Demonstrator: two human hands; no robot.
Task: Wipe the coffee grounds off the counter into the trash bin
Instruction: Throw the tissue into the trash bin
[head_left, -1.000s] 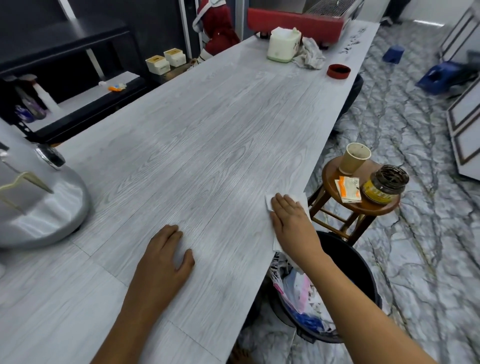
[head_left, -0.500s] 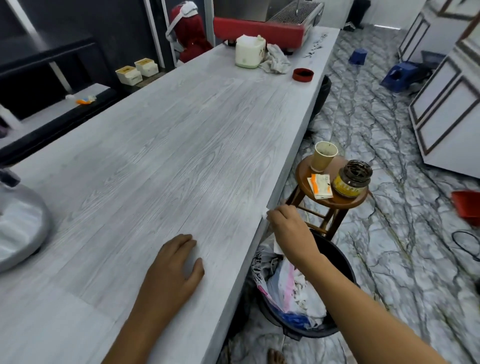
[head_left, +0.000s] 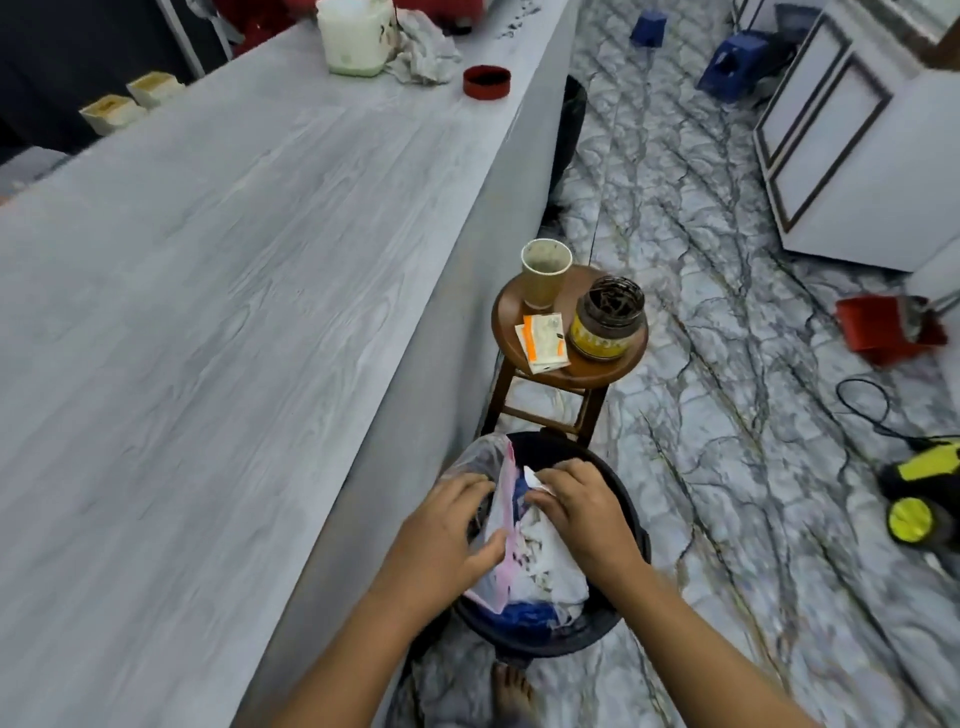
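Both my hands are over the black trash bin (head_left: 621, 621), which stands on the floor beside the grey wood-grain counter (head_left: 218, 322). My right hand (head_left: 582, 506) pinches a white tissue (head_left: 531, 477) above the bin's contents. My left hand (head_left: 447, 530) is beside it over the bin, its fingers against a clear plastic bag (head_left: 496, 519). The bin holds crumpled white paper and blue and pink plastic. I see no coffee grounds on the counter.
A wooden stool (head_left: 571, 364) just beyond the bin carries a paper cup (head_left: 544, 273), a jar (head_left: 608, 319) and sachets (head_left: 543, 340). Far along the counter: a red dish (head_left: 487, 81), a white container (head_left: 356, 36), a cloth (head_left: 423, 52). A yellow tool (head_left: 922, 499) and a red dustpan (head_left: 883, 327) lie on the floor.
My right hand carried the tissue off the counter edge and down over the bin. My left hand left the counter and joined it above the bin. My view tilted down and right.
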